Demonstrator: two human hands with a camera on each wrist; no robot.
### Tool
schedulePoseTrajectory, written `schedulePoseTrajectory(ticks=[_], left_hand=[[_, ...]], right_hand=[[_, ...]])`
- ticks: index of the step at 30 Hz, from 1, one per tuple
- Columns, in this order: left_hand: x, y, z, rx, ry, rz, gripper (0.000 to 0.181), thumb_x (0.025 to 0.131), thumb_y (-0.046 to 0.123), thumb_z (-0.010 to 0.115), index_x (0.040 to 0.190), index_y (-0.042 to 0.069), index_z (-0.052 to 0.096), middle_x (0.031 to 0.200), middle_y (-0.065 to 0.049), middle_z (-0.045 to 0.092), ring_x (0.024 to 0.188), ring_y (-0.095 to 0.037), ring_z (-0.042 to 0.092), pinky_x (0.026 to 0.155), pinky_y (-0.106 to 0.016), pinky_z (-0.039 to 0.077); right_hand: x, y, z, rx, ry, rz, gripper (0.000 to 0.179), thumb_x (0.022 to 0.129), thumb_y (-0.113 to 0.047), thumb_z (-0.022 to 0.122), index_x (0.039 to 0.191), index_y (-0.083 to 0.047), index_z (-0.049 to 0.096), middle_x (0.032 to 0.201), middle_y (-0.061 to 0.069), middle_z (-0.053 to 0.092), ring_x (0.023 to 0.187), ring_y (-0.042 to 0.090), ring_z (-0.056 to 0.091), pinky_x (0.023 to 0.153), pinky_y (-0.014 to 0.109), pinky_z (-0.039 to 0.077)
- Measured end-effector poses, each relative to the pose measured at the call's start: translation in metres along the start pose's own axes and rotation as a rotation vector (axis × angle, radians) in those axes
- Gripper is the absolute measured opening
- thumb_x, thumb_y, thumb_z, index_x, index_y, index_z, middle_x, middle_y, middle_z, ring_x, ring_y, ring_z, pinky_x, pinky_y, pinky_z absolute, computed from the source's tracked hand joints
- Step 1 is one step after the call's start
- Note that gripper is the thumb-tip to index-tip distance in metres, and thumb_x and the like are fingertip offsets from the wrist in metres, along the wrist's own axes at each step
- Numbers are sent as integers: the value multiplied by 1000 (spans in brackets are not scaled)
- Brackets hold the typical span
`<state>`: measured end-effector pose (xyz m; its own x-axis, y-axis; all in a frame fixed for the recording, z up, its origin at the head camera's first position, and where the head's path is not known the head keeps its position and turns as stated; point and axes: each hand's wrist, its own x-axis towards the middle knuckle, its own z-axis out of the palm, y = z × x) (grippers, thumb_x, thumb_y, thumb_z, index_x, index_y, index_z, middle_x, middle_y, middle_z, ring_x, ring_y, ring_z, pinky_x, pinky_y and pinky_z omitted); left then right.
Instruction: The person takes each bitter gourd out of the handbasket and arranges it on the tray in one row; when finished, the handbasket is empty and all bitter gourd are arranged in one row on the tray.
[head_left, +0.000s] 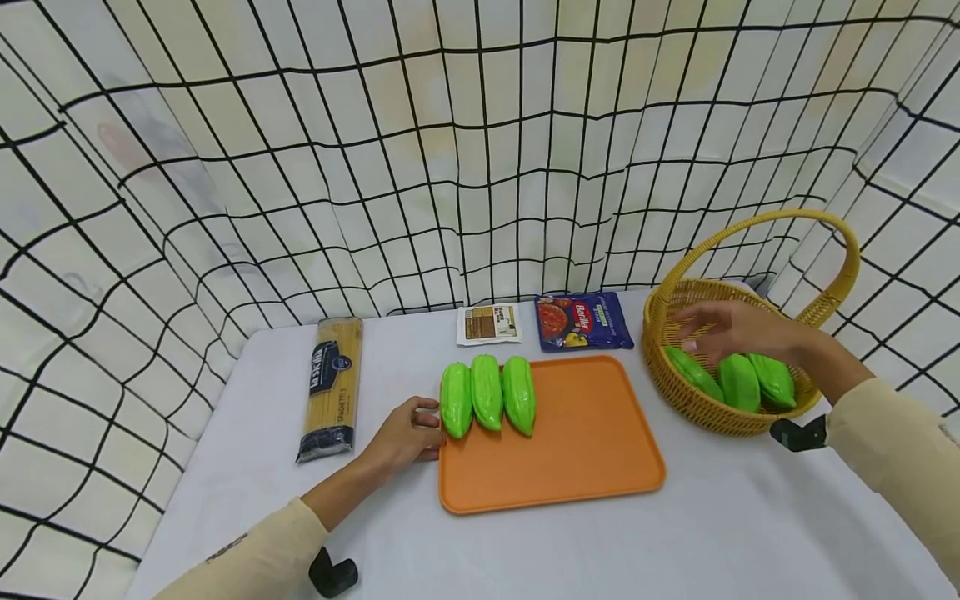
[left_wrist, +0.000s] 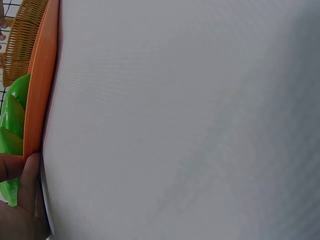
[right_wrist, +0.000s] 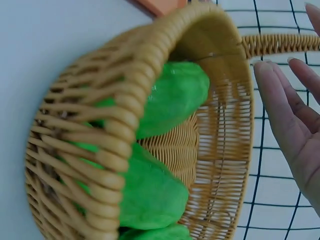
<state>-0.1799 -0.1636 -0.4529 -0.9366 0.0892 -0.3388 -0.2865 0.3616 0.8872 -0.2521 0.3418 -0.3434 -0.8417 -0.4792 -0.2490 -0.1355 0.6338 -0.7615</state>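
Observation:
On the left of the orange tray (head_left: 570,458), three glossy green ridged vegetables (head_left: 487,392) with pointed ends lie side by side. My left hand (head_left: 406,435) grips the tray's left edge; the left wrist view has its thumb and a finger (left_wrist: 31,172) at the rim. Over the wicker basket (head_left: 678,398), my right hand (head_left: 738,332) hovers with nothing in it, fingers loosely extended. Several more green vegetables (right_wrist: 175,100) of the same kind lie inside the basket, partly hidden by its wall in the right wrist view.
A spaghetti pack (head_left: 330,387) lies at the table's left. Behind the tray are a small white-and-brown packet (head_left: 489,324) and a blue Barilla pouch (head_left: 583,322). The basket's tall handle (head_left: 795,215) arches above it. Black netting (head_left: 487,125) borders the table's back and sides.

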Motion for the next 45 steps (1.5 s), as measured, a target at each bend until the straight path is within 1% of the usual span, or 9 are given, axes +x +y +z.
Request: schedulePoseTrajectory(ticks=[4,7,11,15,24,31,38,42,45], left_hand=[[0,-1,-1,-7,1,-3,57,86,0,67,140,3,49,113,-15,56,91,-20,66,75,-33,65],[0,-1,-1,-12,4,-1,58,85,-1,67,140,3,49,113,-15,56,91,-20,65,75,-33,65],[-1,0,-1,-1,12,1,58,85,-1,68,140,3,49,114,-15,57,91,-21,65,74,-32,64],[-2,0,-1,10,17,1,57,85,0,68,139,3,49,114,-15,57,91,-21,65,74,-32,64],[-3,-2,1,10,19,-2,56,86,1,69,138,2,50,114,-16,57,92,-22,66,74,-32,65],[-2,-1,2,13,27,-5,56,85,0,69,138,3,50,113,-15,57,90,-20,66,73,-32,64],[-2,0,1,15,29,-9,56,85,0,70,137,3,51,112,-14,57,89,-20,65,72,-31,64],[-2,0,1,14,28,-12,56,85,0,70,137,3,51,112,-14,57,89,-20,65,72,-31,64],[-3,1,1,14,26,-14,56,85,0,70,138,3,51,112,-14,57,89,-20,65,72,-31,64]], right_hand=[[7,4,-7,-10,-26,32,66,95,-28,68,150,-7,39,145,25,48,112,36,63,84,35,62],[13,7,-11,-12,-46,47,68,94,-28,69,151,-7,38,148,26,46,115,38,61,87,40,61],[20,10,-13,-46,-64,63,69,94,-30,69,152,-8,37,149,25,46,121,36,59,94,46,59],[28,16,-13,-68,-90,80,71,94,-33,69,152,-7,36,149,25,45,127,36,56,99,47,57],[42,24,-12,-34,-130,137,80,92,-34,73,152,0,32,150,29,41,129,39,54,102,48,56],[47,25,-14,-15,-160,155,81,92,-31,72,152,4,30,150,32,40,130,41,53,104,50,54],[49,28,-15,-105,-211,181,83,92,-38,72,153,1,32,150,30,42,136,45,45,107,56,49],[51,29,-14,-92,-243,208,86,91,-38,73,154,1,30,151,30,40,137,46,44,108,57,48],[53,31,-13,-53,-274,229,87,91,-35,73,154,2,26,154,32,35,138,47,42,108,56,48]])
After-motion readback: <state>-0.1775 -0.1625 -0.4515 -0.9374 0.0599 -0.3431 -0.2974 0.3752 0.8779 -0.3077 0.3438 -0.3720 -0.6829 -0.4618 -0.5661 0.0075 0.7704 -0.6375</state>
